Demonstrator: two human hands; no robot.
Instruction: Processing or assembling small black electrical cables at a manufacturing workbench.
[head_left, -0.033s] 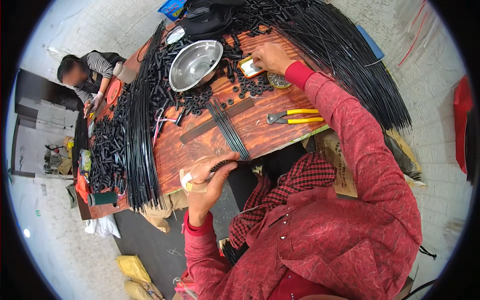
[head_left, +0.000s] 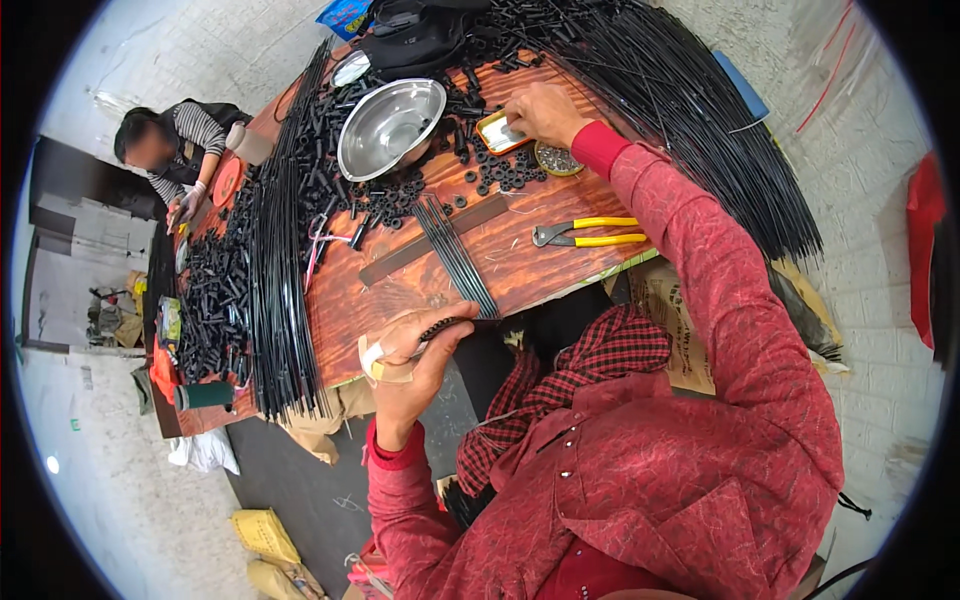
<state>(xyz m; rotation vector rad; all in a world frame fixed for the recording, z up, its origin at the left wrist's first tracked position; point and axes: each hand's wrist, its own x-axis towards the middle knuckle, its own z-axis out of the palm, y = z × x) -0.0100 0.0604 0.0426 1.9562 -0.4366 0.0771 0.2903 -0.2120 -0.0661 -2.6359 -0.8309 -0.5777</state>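
Observation:
My left hand (head_left: 408, 350) is at the table's near edge, taped around the thumb side, with thumb and fingers closed on a dark ridged row of small black ends. A flat bundle of thin black rods (head_left: 457, 255) runs up from beside these fingers across a narrow wooden strip (head_left: 395, 264); whether the ends belong to it is partly hidden. My right hand (head_left: 546, 116) reaches over a small yellow-rimmed tin (head_left: 497, 136) with a pale inside. Its fingertips are pinched together at the tin's right part; what they hold, if anything, is hidden.
Yellow-handled pincers (head_left: 590, 232) lie near the front edge. Beside the tin are a round dish of small metal bits (head_left: 557, 160), black rings (head_left: 500, 180) and a steel bowl (head_left: 365, 140). Long black rods (head_left: 285, 250) flank the work area. A person (head_left: 190, 150) works at the far left.

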